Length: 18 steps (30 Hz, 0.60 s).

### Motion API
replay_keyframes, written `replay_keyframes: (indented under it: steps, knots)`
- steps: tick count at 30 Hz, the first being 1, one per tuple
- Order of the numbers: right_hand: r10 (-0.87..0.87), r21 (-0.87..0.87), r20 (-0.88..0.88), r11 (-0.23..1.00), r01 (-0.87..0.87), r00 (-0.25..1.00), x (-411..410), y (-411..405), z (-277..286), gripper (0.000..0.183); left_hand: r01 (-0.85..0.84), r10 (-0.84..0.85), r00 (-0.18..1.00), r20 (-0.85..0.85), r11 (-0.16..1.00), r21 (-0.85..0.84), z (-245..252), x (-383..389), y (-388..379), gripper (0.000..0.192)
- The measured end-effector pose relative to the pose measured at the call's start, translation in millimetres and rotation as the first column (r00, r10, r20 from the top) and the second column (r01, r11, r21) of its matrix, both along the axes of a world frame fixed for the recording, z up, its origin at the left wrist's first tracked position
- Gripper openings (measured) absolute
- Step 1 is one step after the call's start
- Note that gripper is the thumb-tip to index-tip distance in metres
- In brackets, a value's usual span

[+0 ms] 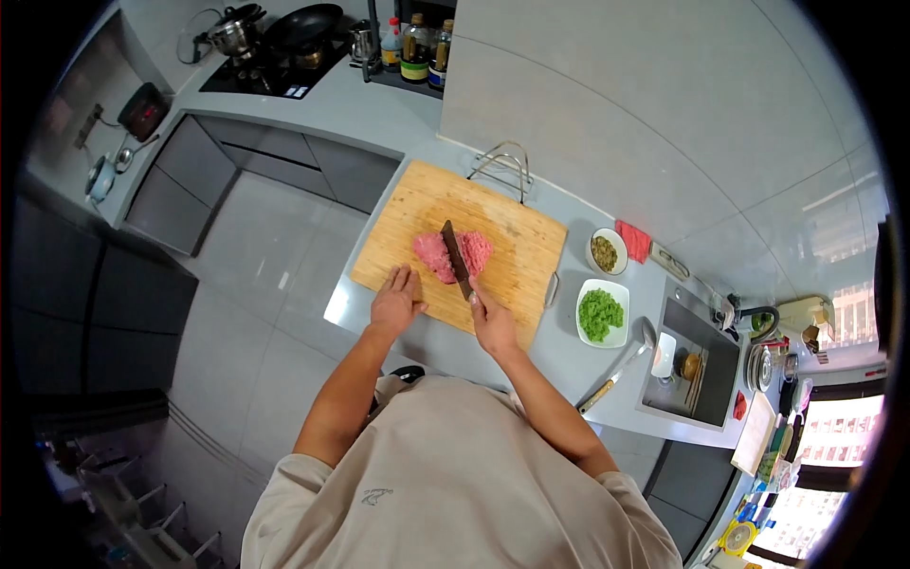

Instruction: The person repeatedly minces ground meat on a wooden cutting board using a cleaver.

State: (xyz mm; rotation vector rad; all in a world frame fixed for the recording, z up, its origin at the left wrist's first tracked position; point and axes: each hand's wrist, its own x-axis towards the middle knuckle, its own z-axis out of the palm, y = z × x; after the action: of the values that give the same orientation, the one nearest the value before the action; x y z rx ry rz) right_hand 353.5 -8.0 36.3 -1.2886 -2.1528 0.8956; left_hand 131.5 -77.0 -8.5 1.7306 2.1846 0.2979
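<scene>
On a wooden cutting board (398,206) lies a flattened mound of minced pink meat (431,254). My right hand (493,318) grips the handle of a dark-bladed kitchen knife (455,250), whose blade lies across the middle of the meat. Most of the handle is hidden inside my fingers. My left hand (397,302) rests palm down at the board's near left edge, fingers extended and a little apart, holding nothing. It is close to the meat but not touching it.
Right of the board stand a square white bowl of chopped greens (601,313) and a round bowl of brownish chopped food (604,254). A long-handled ladle (618,370) lies beside the sink (650,384). Behind the board is a metal rack (525,171); a gas hob (263,77) is far left.
</scene>
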Motion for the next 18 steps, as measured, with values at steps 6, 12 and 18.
replay_keyframes:
  steps: [6,12,18]
  knots:
    - [-0.005,0.060,-0.261,0.998,0.021,0.965,-6.1,-4.8,37.1,0.039,-0.001,0.001,1.000,-0.022,1.000,0.015,-3.0,-0.4,-5.5,0.079]
    - [0.019,-0.049,0.020,0.999,-0.018,1.000,-3.8,6.4,11.1,0.039,0.017,-0.019,0.999,-0.040,0.999,-0.037,4.0,-1.3,-1.1,0.078]
    - [-0.059,-0.074,-0.201,0.996,0.045,0.978,-6.0,2.6,51.4,0.037,0.028,-0.031,0.998,-0.059,0.998,-0.051,3.0,-0.3,-4.7,0.077]
